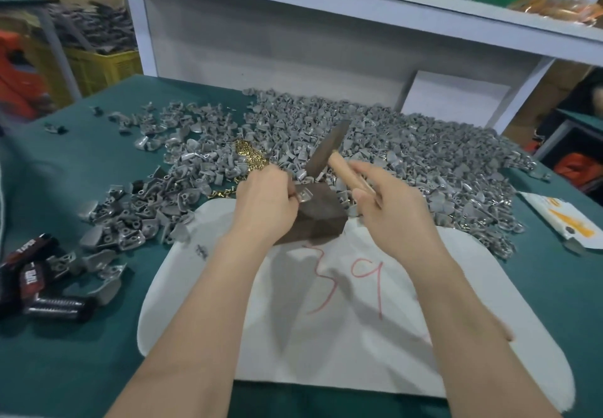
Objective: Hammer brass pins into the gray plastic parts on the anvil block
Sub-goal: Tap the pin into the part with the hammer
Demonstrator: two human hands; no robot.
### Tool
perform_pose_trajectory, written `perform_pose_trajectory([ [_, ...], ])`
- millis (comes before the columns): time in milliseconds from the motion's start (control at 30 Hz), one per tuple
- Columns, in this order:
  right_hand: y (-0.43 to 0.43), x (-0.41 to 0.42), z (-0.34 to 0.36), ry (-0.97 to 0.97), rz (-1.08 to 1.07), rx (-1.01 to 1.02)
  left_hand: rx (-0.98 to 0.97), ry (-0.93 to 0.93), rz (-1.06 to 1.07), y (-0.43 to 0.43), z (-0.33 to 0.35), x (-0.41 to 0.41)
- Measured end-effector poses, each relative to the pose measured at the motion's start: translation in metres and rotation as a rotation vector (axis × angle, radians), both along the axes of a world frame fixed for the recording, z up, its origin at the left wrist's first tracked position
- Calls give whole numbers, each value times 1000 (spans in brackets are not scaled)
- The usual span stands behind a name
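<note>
At the bottom of the frame a white sheet lies on the green tabletop, with "39" written on it in red. Green surface shows between the sheet's left edge and some black packets at lower left, whose white lettering is too blurred to read surely.

On the sheet's far edge stands the dark anvil block. The left hand pinches a gray plastic part on top of the block. The right hand is curled round the wooden handle of a hammer, its head raised above the block.

Just beyond the left hand lies a heap of brass pins. Loose gray parts spread across mid-frame, crowding the sheet's left and far edges. A white-and-orange carton lies at right.

At upper left is a yellow crate; I cannot tell what it holds.
</note>
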State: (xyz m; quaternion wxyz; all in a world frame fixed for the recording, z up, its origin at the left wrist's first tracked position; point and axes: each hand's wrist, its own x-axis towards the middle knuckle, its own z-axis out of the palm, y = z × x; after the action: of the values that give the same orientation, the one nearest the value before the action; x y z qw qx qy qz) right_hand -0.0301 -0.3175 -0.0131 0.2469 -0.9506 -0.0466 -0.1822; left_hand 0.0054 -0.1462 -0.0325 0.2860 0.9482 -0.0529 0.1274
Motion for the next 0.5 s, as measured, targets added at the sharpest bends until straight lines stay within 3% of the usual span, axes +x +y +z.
perform_pose_trajectory([
  [200, -6, 42, -31, 220, -115, 359, -18, 17, 52, -1, 0, 1],
  [300, -7, 42, -40, 289, -141, 202, -57, 13, 51, -1, -1, 2],
  [400, -3, 35, -33, 92, -197, -32, -110, 15, 24, 0, 1, 2],
  [467, 6, 31, -21, -89, -94, 28, -198, 7, -32, -1, 2, 0],
  [500, 11, 33, -16, -88, -12, 77, -246, 2, -61, -2, 3, -1],
])
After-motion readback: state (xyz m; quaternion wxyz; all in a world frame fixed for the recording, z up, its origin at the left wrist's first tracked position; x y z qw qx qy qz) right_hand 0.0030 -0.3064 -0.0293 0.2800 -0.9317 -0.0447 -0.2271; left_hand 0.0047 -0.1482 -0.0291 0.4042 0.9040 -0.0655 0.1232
